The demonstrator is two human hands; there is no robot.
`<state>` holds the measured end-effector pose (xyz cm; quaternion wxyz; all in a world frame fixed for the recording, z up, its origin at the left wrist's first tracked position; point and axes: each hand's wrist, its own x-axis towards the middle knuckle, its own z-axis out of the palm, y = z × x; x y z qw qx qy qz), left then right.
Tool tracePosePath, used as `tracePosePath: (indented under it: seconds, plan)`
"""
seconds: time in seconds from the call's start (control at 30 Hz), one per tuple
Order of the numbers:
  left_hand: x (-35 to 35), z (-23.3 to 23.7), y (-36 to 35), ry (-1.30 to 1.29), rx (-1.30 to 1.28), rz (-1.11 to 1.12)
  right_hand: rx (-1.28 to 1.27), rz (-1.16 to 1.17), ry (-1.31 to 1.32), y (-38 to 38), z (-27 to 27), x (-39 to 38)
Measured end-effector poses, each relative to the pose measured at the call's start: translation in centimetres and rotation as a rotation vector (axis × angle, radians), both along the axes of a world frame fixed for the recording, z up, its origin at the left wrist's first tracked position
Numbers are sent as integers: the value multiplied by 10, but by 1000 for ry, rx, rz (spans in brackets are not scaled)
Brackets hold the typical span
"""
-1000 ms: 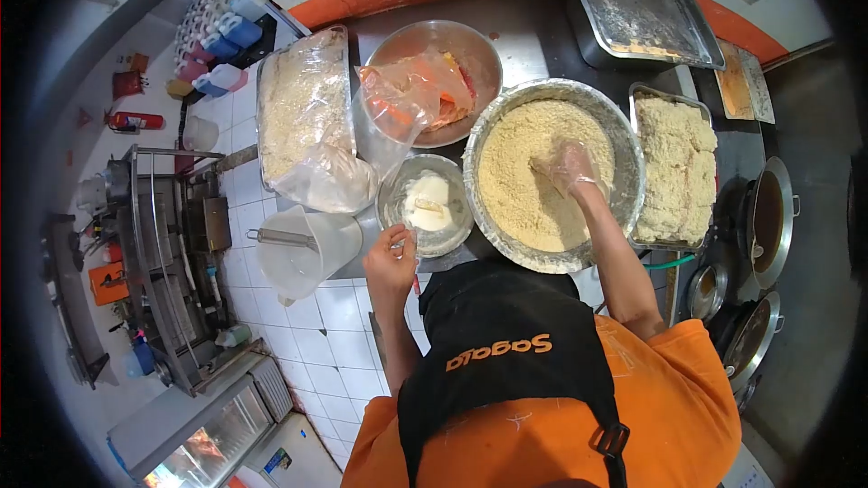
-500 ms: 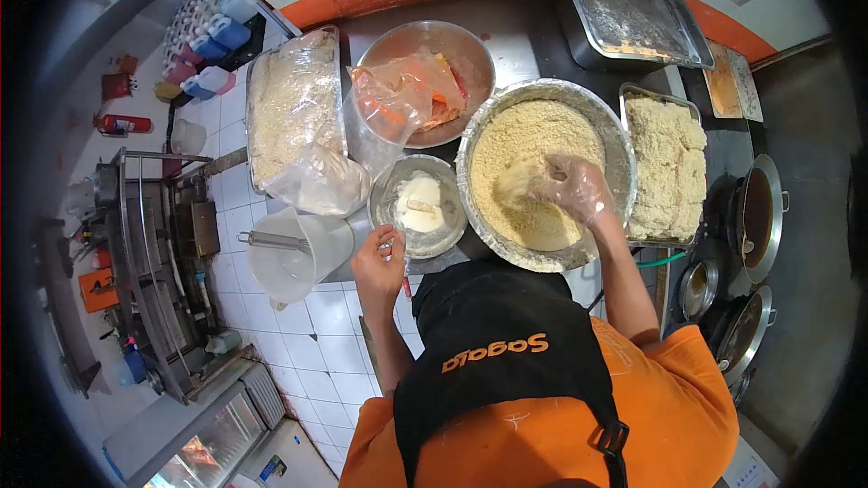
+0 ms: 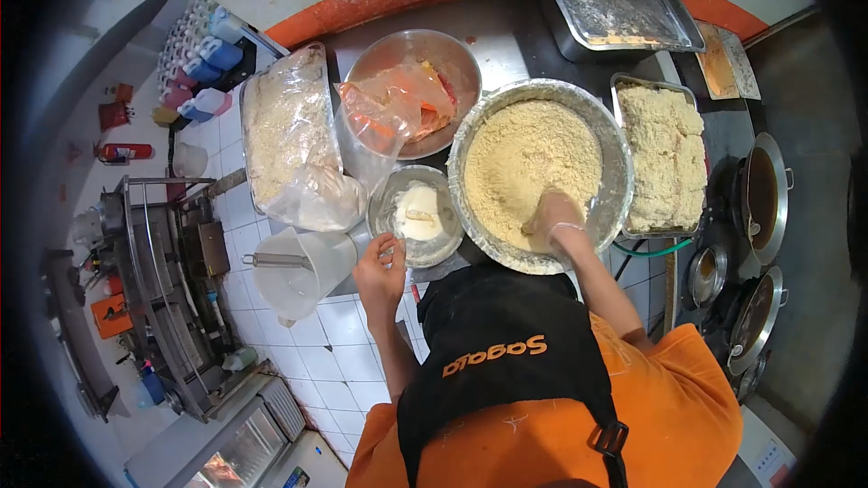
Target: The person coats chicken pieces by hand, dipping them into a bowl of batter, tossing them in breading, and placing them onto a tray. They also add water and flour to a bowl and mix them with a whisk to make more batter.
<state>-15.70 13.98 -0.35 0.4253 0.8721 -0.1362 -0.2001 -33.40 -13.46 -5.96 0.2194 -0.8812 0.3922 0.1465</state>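
Observation:
My right hand (image 3: pixel 553 214) is pushed into the pale yellow breadcrumbs (image 3: pixel 532 149) that fill a large metal bowl (image 3: pixel 615 176). Its fingers are buried, so their pose is hidden. A clear glove seems to cover it as far as the wrist. My left hand (image 3: pixel 380 273) hovers at the near left rim of a smaller metal bowl (image 3: pixel 384 208), its fingers loosely bent and slightly apart, with nothing visible in them. Inside that smaller bowl lies a white batter-like mass (image 3: pixel 420 212) with a pale, elongated piece on it.
Behind stands a metal bowl (image 3: pixel 466 59) with a plastic bag of orange-red food (image 3: pixel 393 104). A crumb-coated tray (image 3: pixel 665 158) is at right, a plastic-covered tray (image 3: pixel 287 122) at left. A translucent pitcher (image 3: pixel 307 276) holds a whisk (image 3: pixel 278 260). Woks (image 3: pixel 767 199) stand far right.
My right hand has gone from gripping a clump above the crumbs to being sunk in them, nearer the bowl's front. My left hand has hardly moved. The view has shifted slightly.

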Motion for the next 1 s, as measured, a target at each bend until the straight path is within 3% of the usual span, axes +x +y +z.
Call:
tracePosePath:
  seconds: [0.13, 0.27, 0.3, 0.33, 0.4, 0.5, 0.53, 0.6, 0.63, 0.77, 0.83, 0.87, 0.93, 0.97, 1.0]
  plan:
    - [-2, 2, -1, 0, -16, -12, 236, -115, -239, -21, -2, -4]
    - [-2, -1, 2, -18, -37, -35, 105, -8, 23, -9, 27, 15]
    - [-1, -5, 4, -33, -38, -37, 163, 4, 62, -12, -9, 16]
    - [0, -6, 3, -48, -40, -35, 159, 1, 63, -16, -12, 10]
    - [1, -8, 3, -50, -37, -39, 83, 16, -207, -18, -17, -2]
    - [0, -2, 2, -40, -19, -29, 279, -9, -103, -12, 112, 34]
    - [0, -1, 0, -23, -13, -13, 277, -19, -106, -7, 89, 36]
    - [1, -4, -2, 0, -4, -17, -773, 721, -21, 3, 17, 36]
    - [1, -4, -2, 25, 11, -7, -330, 532, -229, 5, 12, 30]
    - [1, -1, 5, 27, 20, 2, -481, 453, 29, -19, -27, 18]
    - [3, -7, 6, 49, -13, 44, 175, 122, -416, -39, 0, 14]
    - [4, -6, 8, 48, -17, 24, 166, 103, -418, -42, 18, 13]
    - [2, -4, 7, 97, -23, 61, 188, -411, -359, -52, 69, 15]
    - [1, 0, 6, 124, -26, 83, 133, -400, -192, -61, 40, 9]
    - [0, -3, 8, 131, -37, 53, 116, -428, -190, -60, 41, 12]
